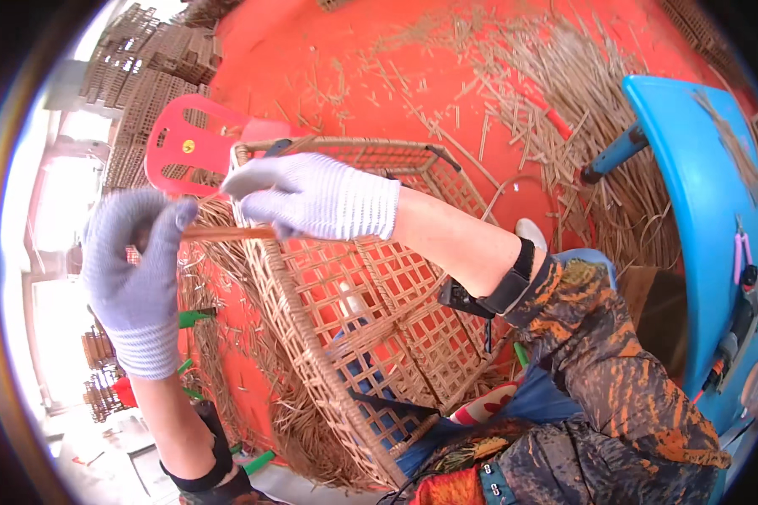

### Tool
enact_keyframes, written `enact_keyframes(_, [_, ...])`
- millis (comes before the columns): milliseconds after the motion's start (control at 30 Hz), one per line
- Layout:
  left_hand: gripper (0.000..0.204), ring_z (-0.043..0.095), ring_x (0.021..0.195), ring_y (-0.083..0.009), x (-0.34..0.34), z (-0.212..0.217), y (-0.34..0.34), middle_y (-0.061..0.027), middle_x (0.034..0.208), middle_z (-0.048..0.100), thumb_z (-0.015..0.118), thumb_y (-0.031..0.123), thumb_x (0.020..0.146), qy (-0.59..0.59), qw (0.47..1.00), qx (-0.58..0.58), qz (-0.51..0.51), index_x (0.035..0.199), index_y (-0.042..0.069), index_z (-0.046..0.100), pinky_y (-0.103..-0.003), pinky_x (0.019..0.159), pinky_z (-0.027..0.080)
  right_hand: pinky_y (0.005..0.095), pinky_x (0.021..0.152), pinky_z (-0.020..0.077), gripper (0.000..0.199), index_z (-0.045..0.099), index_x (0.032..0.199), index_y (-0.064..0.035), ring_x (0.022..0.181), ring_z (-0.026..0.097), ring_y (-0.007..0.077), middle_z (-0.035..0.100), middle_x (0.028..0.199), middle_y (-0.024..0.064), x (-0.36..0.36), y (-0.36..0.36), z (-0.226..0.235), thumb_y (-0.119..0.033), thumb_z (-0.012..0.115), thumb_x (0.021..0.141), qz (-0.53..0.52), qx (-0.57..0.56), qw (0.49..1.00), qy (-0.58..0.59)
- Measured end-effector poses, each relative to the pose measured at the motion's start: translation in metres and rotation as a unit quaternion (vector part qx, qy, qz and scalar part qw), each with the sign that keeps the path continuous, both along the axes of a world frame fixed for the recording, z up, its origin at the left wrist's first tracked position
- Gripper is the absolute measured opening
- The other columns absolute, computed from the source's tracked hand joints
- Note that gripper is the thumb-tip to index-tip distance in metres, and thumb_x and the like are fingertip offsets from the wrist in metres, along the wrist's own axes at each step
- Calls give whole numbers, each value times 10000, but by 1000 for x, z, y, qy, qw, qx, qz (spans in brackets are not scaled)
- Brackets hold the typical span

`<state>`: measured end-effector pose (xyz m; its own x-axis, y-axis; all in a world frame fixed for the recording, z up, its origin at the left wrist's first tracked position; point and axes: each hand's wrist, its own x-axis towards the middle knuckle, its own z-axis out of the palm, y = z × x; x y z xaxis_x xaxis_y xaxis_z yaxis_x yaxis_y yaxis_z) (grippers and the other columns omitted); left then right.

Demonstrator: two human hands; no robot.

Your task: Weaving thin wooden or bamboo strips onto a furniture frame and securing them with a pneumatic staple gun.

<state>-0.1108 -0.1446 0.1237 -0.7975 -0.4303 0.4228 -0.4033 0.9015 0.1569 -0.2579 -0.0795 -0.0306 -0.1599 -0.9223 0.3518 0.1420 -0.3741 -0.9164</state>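
A large openwork wicker basket (299, 324) stands tilted in front of my legs, its woven rim running down the middle of the view. My left hand (135, 269), in a grey-white knit glove, pinches a flat brown weaving strip (227, 233) between thumb and fingers, left of the basket. Over the basket's upper left corner, my right hand (316, 195), gloved alike, has its fingers curled round the strip's other end. Between the hands the strip spans a short gap, roughly level. The right fingertips are partly hidden.
A red plastic chair (181, 143) stands beyond the basket. Loose cane strips (598, 109) heap on the red floor at far right. Along the right edge is a blue table (691, 194) with pink-handled pliers (742, 252) on it. Woven pieces (143, 67) are stacked far left.
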Motion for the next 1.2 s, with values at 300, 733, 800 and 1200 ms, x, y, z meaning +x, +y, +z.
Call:
enact_keyframes(300, [146,574,823,-99,26,65,24,-32,883,635,689,72,853,146,976,-149,-61,982,11,658,-279,765,482,206,443,392,283,686,904,-63,498,482,31,629,694,-7,-6,74,153,-342,633,901,30,85,995,46])
enact_keyframes(733, [258,545,720,-88,52,33,63,-10,1015,677,606,192,940,445,506,728,-126,1176,90,597,-219,571,407,195,462,390,256,666,879,-77,512,480,30,590,669,-30,8,184,146,-318,594,928,6,180,975,133])
enact_keyframes(800, [198,517,662,-72,81,46,33,0,1002,674,590,203,949,471,511,702,-152,1120,105,609,-211,532,383,202,452,388,273,667,868,-81,510,480,35,589,671,-28,-11,197,125,-344,611,912,-13,197,973,120])
enact_keyframes(1200, [205,397,545,-32,442,136,-164,49,739,571,619,246,939,671,563,481,24,999,53,653,-177,449,315,249,427,404,277,632,813,-74,478,508,93,574,648,-2,-195,301,-108,-331,606,911,-215,370,901,73])
